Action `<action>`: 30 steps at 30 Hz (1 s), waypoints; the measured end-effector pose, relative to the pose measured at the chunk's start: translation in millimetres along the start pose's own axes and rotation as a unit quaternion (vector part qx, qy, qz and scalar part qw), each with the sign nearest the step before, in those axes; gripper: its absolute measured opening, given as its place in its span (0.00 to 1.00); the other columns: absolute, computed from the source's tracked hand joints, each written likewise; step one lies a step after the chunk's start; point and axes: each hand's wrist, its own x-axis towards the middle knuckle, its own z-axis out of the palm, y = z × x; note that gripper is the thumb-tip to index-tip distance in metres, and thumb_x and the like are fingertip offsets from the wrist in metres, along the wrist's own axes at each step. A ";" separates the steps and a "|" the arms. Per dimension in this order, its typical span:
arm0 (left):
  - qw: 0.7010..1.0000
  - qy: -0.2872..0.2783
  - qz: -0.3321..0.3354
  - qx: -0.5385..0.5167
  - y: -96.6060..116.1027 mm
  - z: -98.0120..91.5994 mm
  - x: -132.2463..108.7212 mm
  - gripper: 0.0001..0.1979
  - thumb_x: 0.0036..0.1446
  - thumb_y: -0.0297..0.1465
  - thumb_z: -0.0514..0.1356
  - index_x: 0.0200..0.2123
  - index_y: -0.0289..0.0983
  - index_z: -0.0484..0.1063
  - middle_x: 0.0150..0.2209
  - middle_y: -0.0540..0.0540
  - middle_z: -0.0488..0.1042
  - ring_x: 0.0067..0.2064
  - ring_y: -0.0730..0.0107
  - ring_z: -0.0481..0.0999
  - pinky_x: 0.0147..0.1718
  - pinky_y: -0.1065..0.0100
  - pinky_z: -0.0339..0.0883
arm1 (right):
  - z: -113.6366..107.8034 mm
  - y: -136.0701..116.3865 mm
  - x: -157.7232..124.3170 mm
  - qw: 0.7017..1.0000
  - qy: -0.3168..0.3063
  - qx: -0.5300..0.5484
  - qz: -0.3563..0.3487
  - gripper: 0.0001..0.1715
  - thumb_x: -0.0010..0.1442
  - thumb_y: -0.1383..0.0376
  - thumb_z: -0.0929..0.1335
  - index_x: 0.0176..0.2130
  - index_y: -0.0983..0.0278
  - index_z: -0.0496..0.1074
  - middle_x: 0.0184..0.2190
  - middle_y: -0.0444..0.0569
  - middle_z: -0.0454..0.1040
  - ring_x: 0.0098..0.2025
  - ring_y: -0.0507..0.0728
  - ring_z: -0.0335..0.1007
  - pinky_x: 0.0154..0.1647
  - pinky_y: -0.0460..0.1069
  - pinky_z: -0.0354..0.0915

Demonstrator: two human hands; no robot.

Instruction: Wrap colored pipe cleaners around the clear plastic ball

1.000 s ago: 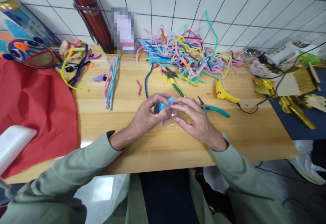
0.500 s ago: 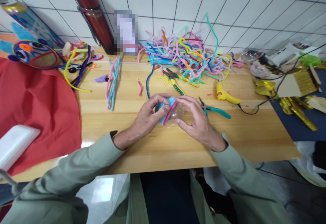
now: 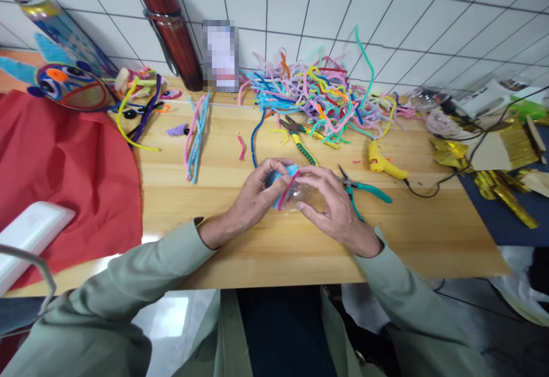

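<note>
Between my hands is a clear plastic ball point(image 3: 302, 195), partly covered in blue pipe cleaner point(image 3: 292, 169) with a magenta pipe cleaner point(image 3: 287, 191) running across it as a band. My left hand point(image 3: 259, 192) is closed around the blue side, thumb and fingers pressing near the band. My right hand point(image 3: 329, 204) curves over the bare side, fingertips at the top by the magenta band and thumb low on the plastic. My fingers hide part of the ball. Just right of my right hand lie teal-handled pliers point(image 3: 364, 187).
A heap of pipe cleaners point(image 3: 317, 99) lies along the wall, with yellow-green pliers point(image 3: 300, 139) before it. A yellow glue gun point(image 3: 384, 162) sits right, its cord trailing. To the left are pink and blue pipe cleaners point(image 3: 197, 139), a red cloth point(image 3: 98, 194) and a thermos point(image 3: 169, 34).
The whole view has shifted slightly, with things on the table appearing a little further right. Both hands keep their hold on the ball, with only slight finger movement.
</note>
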 end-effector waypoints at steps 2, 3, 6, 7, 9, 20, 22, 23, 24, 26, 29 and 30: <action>1.000 0.006 0.008 0.008 -2.0 1.6 -0.4 0.13 0.68 0.43 0.67 0.42 0.41 0.72 0.58 0.41 0.79 0.57 0.61 0.79 0.57 0.60 0.73 | -0.1 0.2 0.0 1.000 -0.005 -0.003 0.001 0.25 0.70 0.63 0.72 0.64 0.53 0.71 0.65 0.56 0.75 0.66 0.69 0.74 0.65 0.70 0.72; 1.000 0.011 0.011 0.010 -2.7 2.5 -0.6 0.13 0.67 0.42 0.68 0.43 0.40 0.71 0.58 0.41 0.79 0.57 0.62 0.79 0.57 0.60 0.73 | 0.4 0.6 -0.2 1.000 -0.006 -0.003 0.000 0.25 0.70 0.63 0.72 0.64 0.53 0.70 0.65 0.56 0.75 0.66 0.69 0.74 0.65 0.70 0.72; 1.000 0.021 0.013 0.009 -3.4 3.8 -1.9 0.12 0.67 0.40 0.67 0.42 0.40 0.70 0.58 0.41 0.79 0.56 0.62 0.79 0.57 0.60 0.73 | 4.5 2.9 -1.5 1.000 -0.002 0.001 -0.001 0.30 0.69 0.61 0.74 0.66 0.54 0.68 0.65 0.58 0.74 0.67 0.70 0.72 0.67 0.71 0.71; 1.000 0.023 0.012 0.008 -3.2 3.7 -2.6 0.12 0.67 0.40 0.67 0.42 0.41 0.70 0.57 0.41 0.79 0.57 0.62 0.79 0.57 0.60 0.73 | 6.5 3.9 -2.1 1.000 0.001 0.001 0.002 0.34 0.68 0.59 0.75 0.68 0.54 0.66 0.66 0.59 0.73 0.68 0.71 0.71 0.67 0.72 0.70; 1.000 0.025 0.010 0.007 -2.8 3.2 -3.7 0.11 0.69 0.41 0.65 0.43 0.41 0.70 0.58 0.41 0.79 0.58 0.61 0.79 0.59 0.58 0.72 | 10.9 5.6 -3.3 1.000 0.009 0.000 0.010 0.41 0.65 0.57 0.77 0.70 0.55 0.63 0.68 0.61 0.71 0.71 0.72 0.68 0.69 0.74 0.68; 0.998 0.022 0.051 0.038 -4.1 3.7 -3.2 0.16 0.69 0.46 0.65 0.45 0.41 0.69 0.56 0.41 0.80 0.56 0.63 0.80 0.55 0.62 0.73 | 22.1 3.2 -3.1 0.999 0.033 0.009 0.009 0.41 0.64 0.59 0.77 0.70 0.55 0.62 0.67 0.62 0.70 0.71 0.71 0.68 0.70 0.73 0.69; 0.998 0.022 0.048 0.033 -4.4 3.8 -4.4 0.15 0.70 0.46 0.65 0.45 0.41 0.69 0.57 0.41 0.79 0.57 0.62 0.79 0.57 0.61 0.73 | 22.4 3.0 -3.2 0.999 0.034 0.009 0.006 0.41 0.64 0.60 0.77 0.69 0.56 0.62 0.67 0.62 0.70 0.72 0.71 0.68 0.70 0.73 0.70; 0.998 0.023 0.043 0.028 -4.5 3.7 -5.0 0.15 0.70 0.45 0.65 0.45 0.41 0.69 0.58 0.41 0.79 0.58 0.62 0.78 0.58 0.60 0.72 | 22.3 3.1 -3.3 0.999 0.033 0.009 0.007 0.41 0.64 0.60 0.77 0.69 0.56 0.62 0.68 0.62 0.70 0.72 0.71 0.68 0.70 0.73 0.70; 0.999 0.023 0.037 0.023 -4.5 3.4 -5.4 0.15 0.70 0.45 0.65 0.45 0.41 0.70 0.58 0.41 0.78 0.59 0.61 0.78 0.59 0.59 0.72 | 22.0 3.3 -3.3 0.999 0.031 0.009 0.008 0.41 0.64 0.61 0.77 0.70 0.56 0.62 0.68 0.62 0.70 0.72 0.71 0.68 0.70 0.73 0.70; 0.999 0.021 0.024 0.014 -4.0 1.6 -5.8 0.14 0.72 0.45 0.63 0.45 0.41 0.70 0.59 0.41 0.78 0.59 0.61 0.78 0.60 0.58 0.72 | 20.6 4.6 -2.8 1.000 0.025 0.010 0.012 0.41 0.64 0.60 0.77 0.70 0.56 0.62 0.68 0.62 0.70 0.72 0.71 0.68 0.71 0.73 0.69; 0.999 -0.004 0.029 0.016 -1.6 -5.3 -5.3 0.12 0.74 0.44 0.59 0.48 0.42 0.72 0.61 0.40 0.77 0.61 0.58 0.78 0.62 0.55 0.71 | 16.5 9.0 -0.5 1.000 0.007 0.028 0.007 0.42 0.63 0.62 0.77 0.70 0.56 0.63 0.69 0.62 0.70 0.73 0.71 0.68 0.72 0.73 0.68; 0.998 -0.019 0.046 0.030 -0.4 -8.6 -5.0 0.12 0.75 0.43 0.59 0.50 0.42 0.72 0.63 0.40 0.76 0.63 0.57 0.77 0.64 0.54 0.70 | 14.7 11.2 0.5 0.999 0.000 0.038 0.004 0.42 0.63 0.62 0.76 0.71 0.56 0.63 0.70 0.62 0.71 0.73 0.71 0.68 0.72 0.72 0.68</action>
